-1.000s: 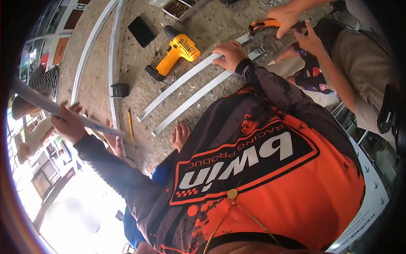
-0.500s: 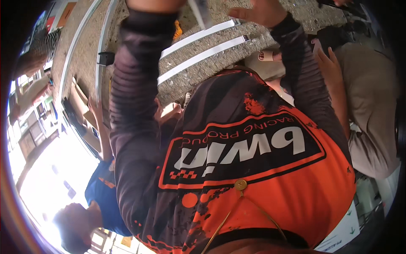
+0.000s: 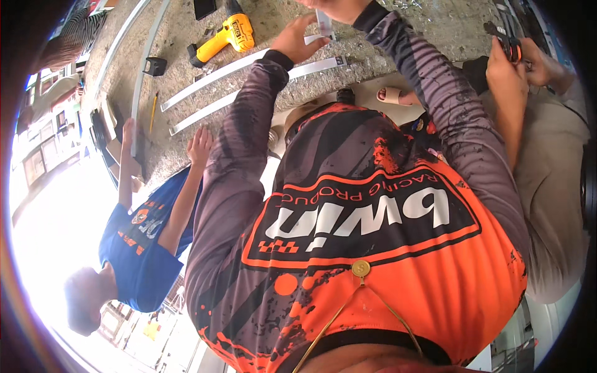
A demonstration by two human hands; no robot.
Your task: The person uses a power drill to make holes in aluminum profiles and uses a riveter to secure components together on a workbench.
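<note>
My left hand [image 3: 297,41] is over the far end of two pale metal strips, its thumb and fingers spread apart. Beside it, a short light-coloured metal piece [image 3: 324,25] stands out from under my right hand [image 3: 339,9]. That hand is cut off by the top edge, its fingers closed around the piece's upper end as far as I can see. The nearer strip [image 3: 317,67] and the farther strip [image 3: 211,78] lie side by side on the rough work surface, partly covered by my left forearm. To the left of my hands lies a yellow and black cordless drill [image 3: 233,38].
Longer metal strips [image 3: 144,78] run along the left, with a black block [image 3: 155,66] on one and a yellow pencil [image 3: 153,112] near it. A person in a blue shirt [image 3: 146,233] sits left. At right, another person's hands hold an orange-and-black hand tool [image 3: 512,48].
My left hand has come down and right, uncovering the drill. My right hand has moved left to the metal piece. The person in blue has leaned in toward the work surface.
</note>
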